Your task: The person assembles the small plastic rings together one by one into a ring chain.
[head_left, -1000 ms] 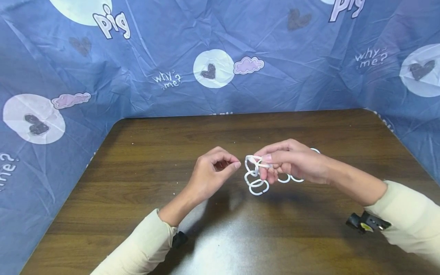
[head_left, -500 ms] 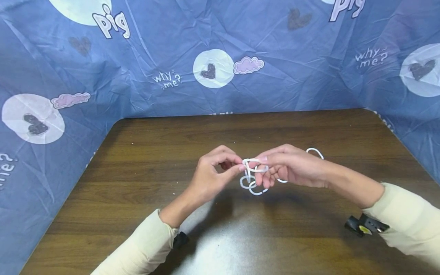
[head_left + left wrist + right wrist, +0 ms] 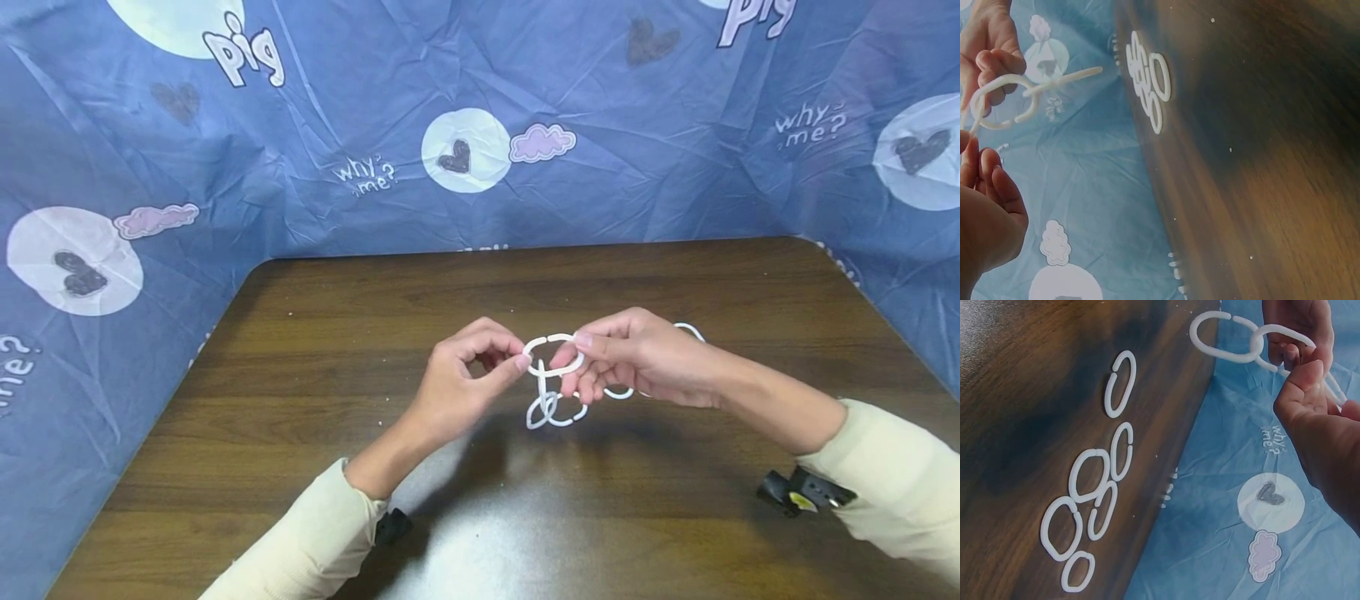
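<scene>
Between my hands in the head view, a white oval plastic chain link (image 3: pixel 551 372) lies nearly level, a small gap showing in its far side. My left hand (image 3: pixel 468 367) pinches its left end between thumb and fingertips. The right hand (image 3: pixel 637 354) pinches the opposite end, other fingers loosely curled below. Two more links dangle joined from it: a middle link (image 3: pixel 542 387), and a lowest link (image 3: pixel 1225 355) that shows its gap in the right wrist view. The left wrist view shows the left hand (image 3: pixel 988 219) close up, with the hanging links beyond.
On the brown wooden table (image 3: pixel 300 417) lie several loose white links (image 3: pixel 1090 475), partly behind my right hand in the head view. One loose link (image 3: pixel 1129 384) lies apart from that group. A blue printed cloth (image 3: pixel 315 125) stands behind the table.
My left hand, earlier just left of the links with nothing visible in its pinch, now grips the held link's left end. That link has turned and stretches between both hands, the others hanging under it.
</scene>
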